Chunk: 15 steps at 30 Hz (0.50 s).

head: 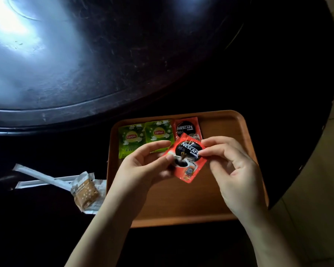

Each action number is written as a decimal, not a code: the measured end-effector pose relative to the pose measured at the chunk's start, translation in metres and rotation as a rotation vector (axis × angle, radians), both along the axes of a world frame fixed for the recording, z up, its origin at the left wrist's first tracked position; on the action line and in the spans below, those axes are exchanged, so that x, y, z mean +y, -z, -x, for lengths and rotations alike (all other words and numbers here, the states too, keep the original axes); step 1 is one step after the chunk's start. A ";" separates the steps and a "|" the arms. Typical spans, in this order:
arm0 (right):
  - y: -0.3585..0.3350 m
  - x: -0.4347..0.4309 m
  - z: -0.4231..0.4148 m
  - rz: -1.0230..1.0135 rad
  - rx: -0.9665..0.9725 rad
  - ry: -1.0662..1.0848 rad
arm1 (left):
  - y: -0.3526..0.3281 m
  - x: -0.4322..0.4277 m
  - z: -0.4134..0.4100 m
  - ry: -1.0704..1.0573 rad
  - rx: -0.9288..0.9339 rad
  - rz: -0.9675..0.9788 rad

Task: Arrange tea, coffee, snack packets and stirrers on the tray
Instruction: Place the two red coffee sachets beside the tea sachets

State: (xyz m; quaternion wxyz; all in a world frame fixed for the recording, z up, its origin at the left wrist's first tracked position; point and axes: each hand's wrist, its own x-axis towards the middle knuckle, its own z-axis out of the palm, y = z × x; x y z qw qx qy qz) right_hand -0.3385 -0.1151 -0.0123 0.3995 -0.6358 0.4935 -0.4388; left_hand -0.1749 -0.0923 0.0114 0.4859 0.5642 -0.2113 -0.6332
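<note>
Left of the wooden tray (229,132), on the dark surface (46,228), lie two white-wrapped stirrers (41,177) and a brown snack packet (86,191). At the tray's far edge sit two green Lipton tea packets (131,138), then a red Nescafe packet (187,128). Above the tray's middle, the left hand (143,166) and right hand (237,170) pinch a second Nescafe coffee packet (187,158) between them, tilted.

- Tray (229,189) is lying on the table (162,83), at its near edge.
- Two tea packets (130,138) (158,134) are lying side by side along the tray's far-left edge; a coffee packet (185,128) is lying just to their right.
- Second coffee packet (188,158) is being held above the tray, between left hand (143,166) and right hand (233,166).
- Stirrers (41,177) and snack packets (86,191) are lying on the table, left of the tray.
</note>
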 end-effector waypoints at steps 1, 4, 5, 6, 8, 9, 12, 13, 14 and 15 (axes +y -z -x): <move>0.000 0.001 0.001 -0.019 -0.024 0.016 | 0.001 0.000 0.003 0.002 -0.026 0.015; 0.000 0.007 0.004 -0.200 -0.213 0.098 | 0.003 0.000 0.013 -0.040 -0.088 0.040; -0.001 0.009 0.004 -0.279 -0.273 0.126 | 0.004 0.001 0.016 -0.060 -0.104 0.046; -0.001 0.011 0.005 -0.353 -0.313 0.141 | 0.004 0.001 0.020 -0.078 -0.114 0.055; -0.002 0.016 0.004 -0.466 -0.313 0.135 | 0.004 0.002 0.028 -0.111 -0.131 0.078; -0.002 0.017 0.003 -0.493 -0.283 0.135 | 0.005 0.003 0.031 -0.122 -0.141 0.090; -0.001 0.015 0.003 -0.488 -0.264 0.202 | 0.007 0.006 0.040 -0.128 -0.175 0.115; -0.001 0.011 0.005 -0.469 -0.250 0.239 | 0.008 0.007 0.041 -0.126 -0.193 0.122; -0.001 0.006 0.008 -0.440 -0.222 0.285 | 0.009 0.008 0.041 -0.128 -0.225 0.130; 0.000 -0.001 0.012 -0.405 -0.194 0.328 | 0.011 0.010 0.038 -0.133 -0.292 0.144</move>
